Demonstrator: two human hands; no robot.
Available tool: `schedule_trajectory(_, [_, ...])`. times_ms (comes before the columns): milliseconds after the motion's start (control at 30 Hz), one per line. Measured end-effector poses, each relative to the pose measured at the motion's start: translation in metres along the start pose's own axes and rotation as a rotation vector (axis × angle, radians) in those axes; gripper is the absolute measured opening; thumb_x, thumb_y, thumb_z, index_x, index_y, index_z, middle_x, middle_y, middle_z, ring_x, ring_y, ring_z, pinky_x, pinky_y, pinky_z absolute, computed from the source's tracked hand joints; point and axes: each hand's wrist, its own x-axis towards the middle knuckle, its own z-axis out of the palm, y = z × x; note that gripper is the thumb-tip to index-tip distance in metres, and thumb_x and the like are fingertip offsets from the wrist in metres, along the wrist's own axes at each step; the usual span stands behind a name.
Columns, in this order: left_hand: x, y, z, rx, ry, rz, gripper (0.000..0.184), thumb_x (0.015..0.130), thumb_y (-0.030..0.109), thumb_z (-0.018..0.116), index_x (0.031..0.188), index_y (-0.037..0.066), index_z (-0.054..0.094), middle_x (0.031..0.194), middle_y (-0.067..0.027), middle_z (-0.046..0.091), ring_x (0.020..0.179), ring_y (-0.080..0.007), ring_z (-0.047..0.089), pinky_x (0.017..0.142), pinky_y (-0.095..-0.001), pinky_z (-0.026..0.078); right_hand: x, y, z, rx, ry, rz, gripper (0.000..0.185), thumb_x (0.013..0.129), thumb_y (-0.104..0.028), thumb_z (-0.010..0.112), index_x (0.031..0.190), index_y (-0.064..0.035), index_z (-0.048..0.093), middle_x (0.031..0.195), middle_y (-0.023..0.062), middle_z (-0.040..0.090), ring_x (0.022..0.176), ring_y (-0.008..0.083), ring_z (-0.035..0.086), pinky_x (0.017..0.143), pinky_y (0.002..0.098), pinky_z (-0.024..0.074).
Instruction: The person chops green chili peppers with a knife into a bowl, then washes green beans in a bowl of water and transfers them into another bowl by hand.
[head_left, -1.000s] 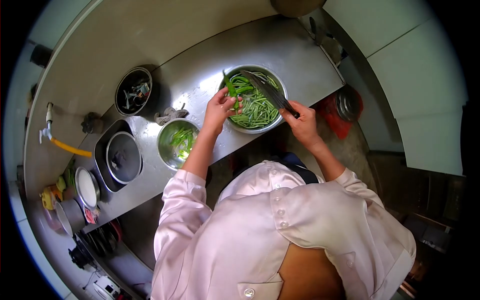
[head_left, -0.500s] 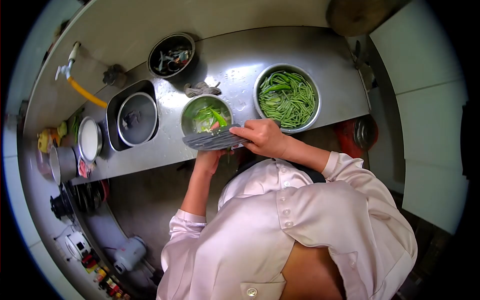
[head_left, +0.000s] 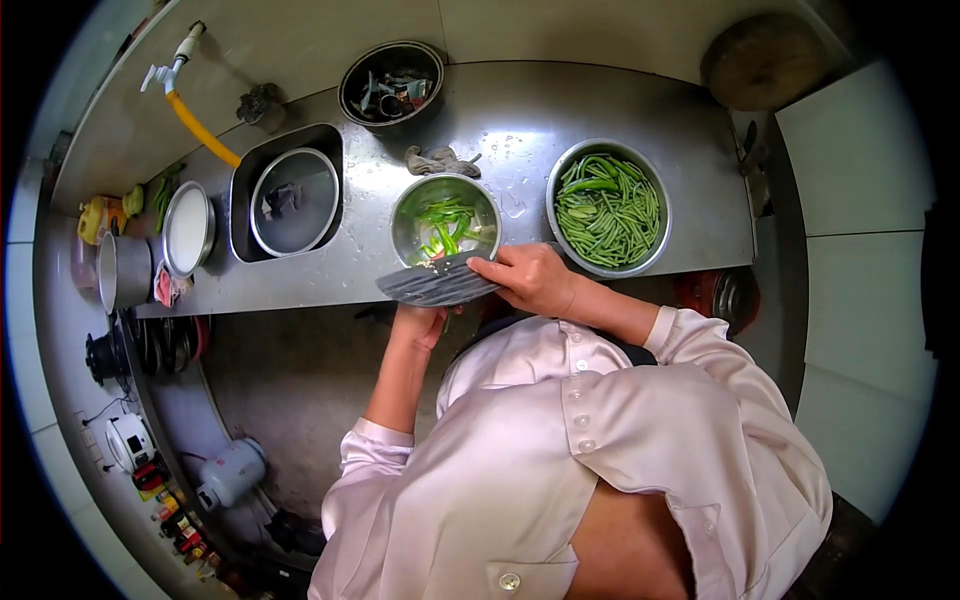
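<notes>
Pinched between the thumb and fingers of the right hand [head_left: 532, 278], a broad dark knife [head_left: 440, 284] is being held aslant, while the left hand [head_left: 418, 325] is being largely covered by the blade, so whether anything is being gripped there cannot be told. On the steel counter [head_left: 705, 215], a large bowl [head_left: 667, 215] is being left untouched to the right, filled with cut green beans [head_left: 615, 230] and a few whole green peppers [head_left: 592, 185]. A second ago, both hands were at that bowl, and a long green pepper was being shown in the left fingers; now both are being kept at the near side of a small bowl [head_left: 408, 222], and that pepper is not being shown. From this shift, the work in hand is judged as being carried on over the small bowl rather than the large one. Leftward from the right hand, the knife is being extended across the near rim of the small bowl and above the left hand. Inside that bowl, just beyond the blade and forward of the left hand, bright green pieces [head_left: 445, 213] are being held in a loose heap.
</notes>
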Motion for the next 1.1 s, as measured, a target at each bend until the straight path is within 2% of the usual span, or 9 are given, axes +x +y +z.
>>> schedule_trajectory(200, [-0.006, 0.010, 0.008, -0.107, 0.096, -0.058, 0.025, 0.090, 0.025, 0.062, 0.109, 0.008, 0.060, 0.090, -0.0060, 0.067, 0.070, -0.0186, 0.062, 0.051, -0.0287, 0.046, 0.001, 0.005, 0.001, -0.069, 0.037, -0.018, 0.046, 0.067, -0.008, 0.069, 0.112, -0.0121, 0.062, 0.067, 0.0064, 0.050, 0.054, 0.0259, 0.056, 0.048, 0.0380, 0.0455])
schedule_trajectory(300, [-0.006, 0.015, 0.003, -0.048, -0.049, -0.043, 0.024, 0.088, 0.019, 0.065, 0.107, 0.006, 0.059, 0.089, -0.0076, 0.066, 0.068, -0.0189, 0.060, 0.050, -0.0272, 0.044, -0.001, 0.013, 0.003, -0.099, 0.035, 0.006, 0.045, 0.067, -0.008, 0.069, 0.112, -0.0126, 0.062, 0.068, 0.0062, 0.050, 0.054, 0.0259, 0.056, 0.048, 0.0377, 0.0456])
schedule_trajectory(400, [-0.011, 0.023, 0.010, 0.064, -0.032, -0.050, 0.020, 0.090, 0.010, 0.059, 0.108, 0.001, 0.057, 0.093, -0.0121, 0.065, 0.069, -0.0178, 0.061, 0.052, -0.0267, 0.045, -0.001, 0.017, 0.002, -0.060, 0.031, 0.020, 0.043, 0.068, -0.009, 0.069, 0.111, -0.0132, 0.063, 0.068, 0.0062, 0.051, 0.054, 0.0261, 0.056, 0.049, 0.0377, 0.0461])
schedule_trajectory(600, [-0.022, 0.029, 0.007, 0.163, -0.105, -0.047, 0.048, 0.091, 0.004, 0.054, 0.137, 0.000, 0.040, 0.092, -0.0136, 0.064, 0.066, -0.0158, 0.059, 0.050, -0.0236, 0.045, -0.009, 0.038, 0.008, -0.077, -0.008, 0.174, 0.032, 0.073, -0.011, 0.068, 0.105, -0.0140, 0.065, 0.068, 0.0074, 0.055, 0.056, 0.0280, 0.059, 0.050, 0.0400, 0.0482])
schedule_trajectory(633, [-0.022, 0.030, 0.006, 0.195, -0.100, -0.064, 0.060, 0.092, 0.004, 0.053, 0.146, 0.002, 0.027, 0.092, -0.0140, 0.064, 0.066, -0.0144, 0.059, 0.052, -0.0226, 0.046, -0.009, 0.043, 0.010, -0.071, -0.011, 0.212, 0.030, 0.074, -0.011, 0.068, 0.103, -0.0140, 0.066, 0.068, 0.0079, 0.057, 0.056, 0.0284, 0.059, 0.050, 0.0403, 0.0486])
schedule_trajectory(800, [-0.014, 0.025, 0.002, 0.270, -0.034, -0.064, 0.054, 0.092, 0.007, 0.055, 0.142, 0.003, 0.035, 0.094, -0.0121, 0.065, 0.067, -0.0143, 0.060, 0.054, -0.0236, 0.047, 0.000, 0.028, 0.009, 0.086, 0.134, 0.285, 0.024, 0.075, -0.013, 0.068, 0.099, -0.0140, 0.068, 0.071, 0.0089, 0.061, 0.059, 0.0291, 0.061, 0.052, 0.0396, 0.0501])
schedule_trajectory(933, [-0.003, 0.010, -0.010, 0.384, 0.048, -0.032, 0.040, 0.092, 0.012, 0.059, 0.129, 0.003, 0.049, 0.097, -0.0091, 0.066, 0.071, -0.0160, 0.062, 0.058, -0.0268, 0.049, 0.010, -0.005, -0.005, 0.092, 0.075, 0.161, 0.033, 0.071, -0.011, 0.070, 0.104, -0.0138, 0.067, 0.069, 0.0072, 0.058, 0.057, 0.0275, 0.059, 0.051, 0.0381, 0.0490])
schedule_trajectory(967, [-0.001, 0.003, -0.017, 0.378, 0.082, 0.003, 0.029, 0.091, 0.014, 0.061, 0.118, 0.005, 0.057, 0.100, -0.0080, 0.066, 0.077, -0.0163, 0.063, 0.059, -0.0288, 0.050, 0.010, -0.009, -0.003, 0.081, 0.067, 0.114, 0.037, 0.070, -0.010, 0.070, 0.107, -0.0139, 0.066, 0.068, 0.0070, 0.056, 0.056, 0.0269, 0.058, 0.050, 0.0376, 0.0483])
schedule_trajectory(1100, [0.004, -0.012, -0.027, 0.204, 0.086, 0.156, 0.028, 0.092, 0.015, 0.059, 0.118, 0.008, 0.058, 0.104, -0.0080, 0.064, 0.083, -0.0169, 0.062, 0.058, -0.0296, 0.050, 0.010, -0.015, 0.004, 0.040, 0.037, 0.045, 0.046, 0.066, -0.008, 0.070, 0.111, -0.0128, 0.065, 0.067, 0.0065, 0.053, 0.055, 0.0257, 0.057, 0.048, 0.0374, 0.0473])
